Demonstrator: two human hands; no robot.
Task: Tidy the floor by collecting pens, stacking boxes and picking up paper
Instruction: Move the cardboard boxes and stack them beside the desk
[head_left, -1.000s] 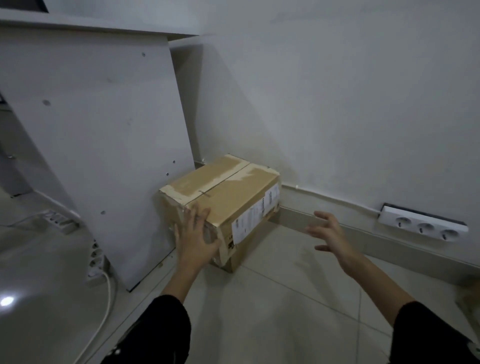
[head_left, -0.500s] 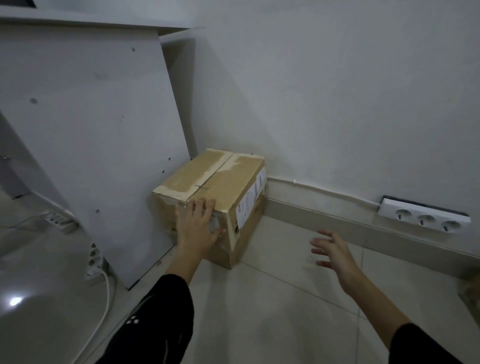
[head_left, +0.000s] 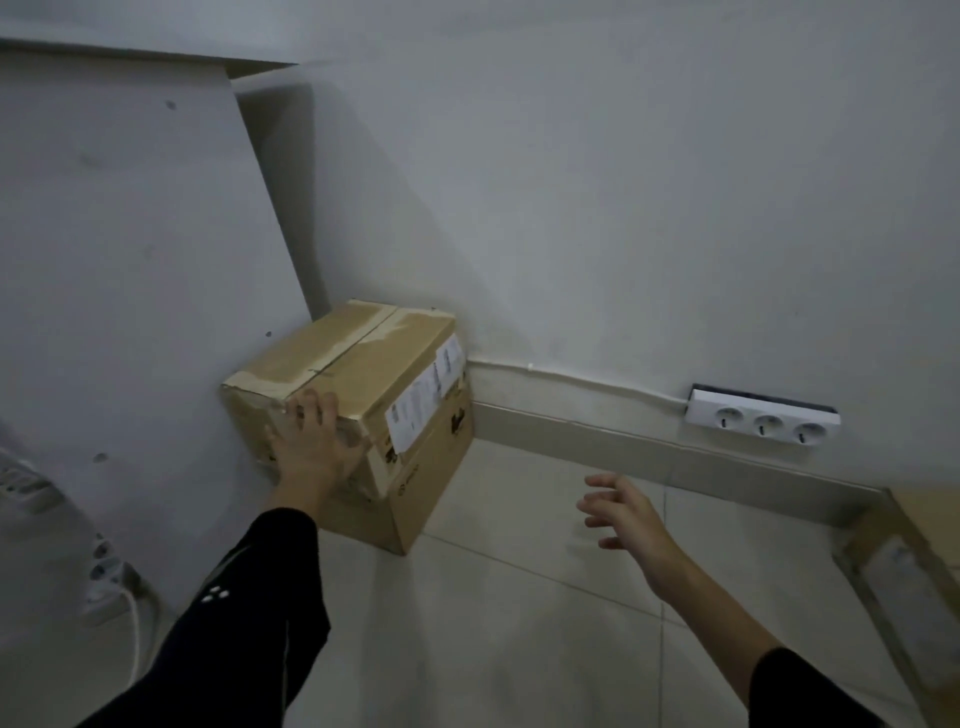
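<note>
A taped brown cardboard box with white labels on its right side stands on the tiled floor in the corner, between a white desk panel and the wall. My left hand lies flat against the box's near face, fingertips on its top front edge. My right hand hovers open over the floor to the right of the box, fingers spread, touching nothing. At the right edge, part of a second cardboard box shows.
The white desk side panel leans close on the left. A white power strip with a cable lies at its foot. A white triple socket is mounted on the wall above the skirting board.
The box has slid back into the corner, against the wall and desk panel. My left hand stayed on its front face. My right hand dropped lower and away from the box.
</note>
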